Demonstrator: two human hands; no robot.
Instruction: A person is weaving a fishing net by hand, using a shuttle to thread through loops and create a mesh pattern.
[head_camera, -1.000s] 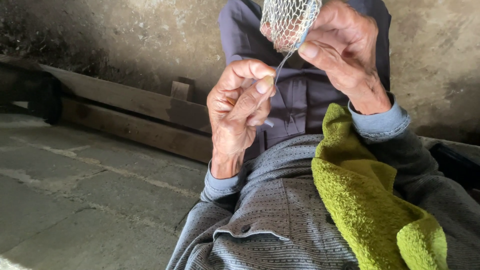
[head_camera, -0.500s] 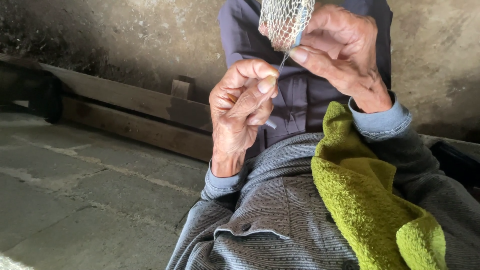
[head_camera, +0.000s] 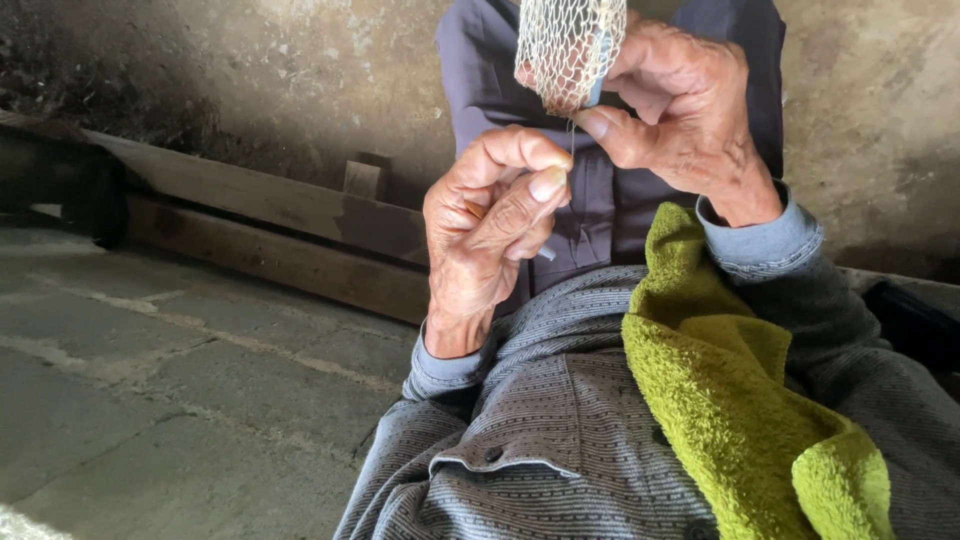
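A wooden beam (head_camera: 270, 225) lay along the wall at left, bare concrete floor (head_camera: 150, 400) before it. The left hand (head_camera: 490, 230) was pinched shut on a thin thread (head_camera: 572, 135) — just below the pale net (head_camera: 568, 45), which the right hand (head_camera: 680, 110) clamped from the right, wrist bent above a green towel (head_camera: 740, 400).

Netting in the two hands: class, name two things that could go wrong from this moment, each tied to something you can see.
1. The thread between the net and the left hand is thin and looks taut; a hard pull might snap it.
2. The right hand grips the net only at its lower edge, so it could slip and loosen the mesh.
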